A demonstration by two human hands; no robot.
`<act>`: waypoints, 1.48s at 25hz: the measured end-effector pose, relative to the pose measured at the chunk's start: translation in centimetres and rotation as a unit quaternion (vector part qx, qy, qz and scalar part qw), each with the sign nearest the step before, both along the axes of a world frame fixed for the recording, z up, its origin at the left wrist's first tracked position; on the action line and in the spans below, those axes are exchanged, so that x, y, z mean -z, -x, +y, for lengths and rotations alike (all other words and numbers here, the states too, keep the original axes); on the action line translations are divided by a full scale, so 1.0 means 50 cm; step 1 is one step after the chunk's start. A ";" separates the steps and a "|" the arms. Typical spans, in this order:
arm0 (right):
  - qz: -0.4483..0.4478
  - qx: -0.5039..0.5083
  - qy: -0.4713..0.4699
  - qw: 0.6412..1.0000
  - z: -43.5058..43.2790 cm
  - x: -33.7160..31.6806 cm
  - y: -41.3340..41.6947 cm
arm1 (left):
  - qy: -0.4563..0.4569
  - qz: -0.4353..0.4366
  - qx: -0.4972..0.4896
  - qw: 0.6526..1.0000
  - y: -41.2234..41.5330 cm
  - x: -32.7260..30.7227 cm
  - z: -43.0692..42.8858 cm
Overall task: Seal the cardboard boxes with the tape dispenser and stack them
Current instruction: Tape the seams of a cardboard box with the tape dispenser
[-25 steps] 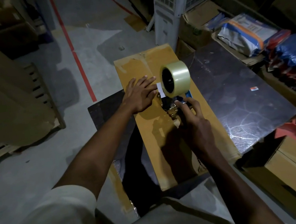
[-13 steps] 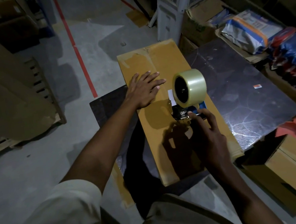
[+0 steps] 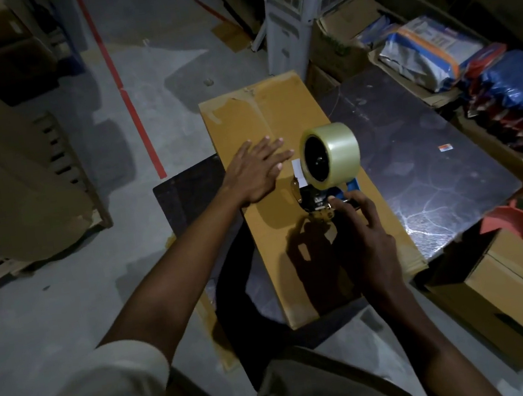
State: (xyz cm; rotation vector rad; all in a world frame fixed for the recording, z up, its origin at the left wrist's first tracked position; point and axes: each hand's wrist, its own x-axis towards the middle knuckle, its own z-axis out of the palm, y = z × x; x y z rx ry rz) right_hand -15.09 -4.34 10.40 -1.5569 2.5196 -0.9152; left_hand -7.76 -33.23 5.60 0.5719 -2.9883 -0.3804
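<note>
Fingers (image 3: pixel 352 205) of the right hand (image 3: pixel 364 244) grasp the tape dispenser (image 3: pixel 326 169); left hand (image 3: pixel 255 173) lies flat, released, on the cardboard box (image 3: pixel 275 113); its seam looks partly taped, stacking remains.

Bench (image 3: pixel 431 155) right of the box (image 3: pixel 275 113) lies bare. Packed goods (image 3: pixel 433 49) crowd its far edge. Floor (image 3: pixel 145 80) left is open.

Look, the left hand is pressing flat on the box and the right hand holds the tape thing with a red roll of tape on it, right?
Not quite. The roll of tape is clear and pale, not red, as the head view shows. The rest holds: the left hand lies flat on the cardboard box, and the right hand holds the tape dispenser.
</note>
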 end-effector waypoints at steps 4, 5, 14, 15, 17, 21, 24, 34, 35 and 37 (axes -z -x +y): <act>-0.016 0.008 0.004 1.000 0.005 0.007 0.000 | 0.036 -0.028 0.005 0.999 0.002 0.016 0.018; -0.018 0.009 0.010 1.000 0.006 0.009 0.002 | 0.038 -0.029 0.012 0.999 -0.001 0.021 0.033; -0.012 0.032 -0.027 0.999 0.004 0.013 0.005 | 0.047 -0.024 -0.032 0.998 -0.013 0.015 0.101; -0.018 0.031 -0.023 0.999 0.002 0.011 0.006 | 0.044 -0.022 -0.039 0.998 -0.012 0.010 0.101; -0.031 0.029 -0.035 0.998 0.003 0.005 0.005 | 0.044 -0.024 -0.051 0.997 -0.014 -0.001 0.108; -0.022 0.021 -0.030 0.999 0.013 -0.002 -0.002 | 0.051 -0.050 -0.058 0.996 -0.014 -0.004 0.124; -0.009 0.008 -0.025 1.000 0.021 -0.005 -0.009 | 0.059 -0.084 -0.080 0.992 -0.015 0.000 0.133; -0.012 0.009 -0.009 1.000 0.033 0.007 -0.014 | 0.046 -0.085 -0.103 0.990 -0.019 0.000 0.143; -0.013 0.011 -0.009 1.000 0.036 0.006 -0.016 | 0.040 -0.075 -0.104 0.991 -0.018 0.001 0.144; -0.013 0.017 -0.019 1.000 0.045 0.001 -0.023 | 0.037 -0.055 -0.110 0.992 -0.016 0.005 0.142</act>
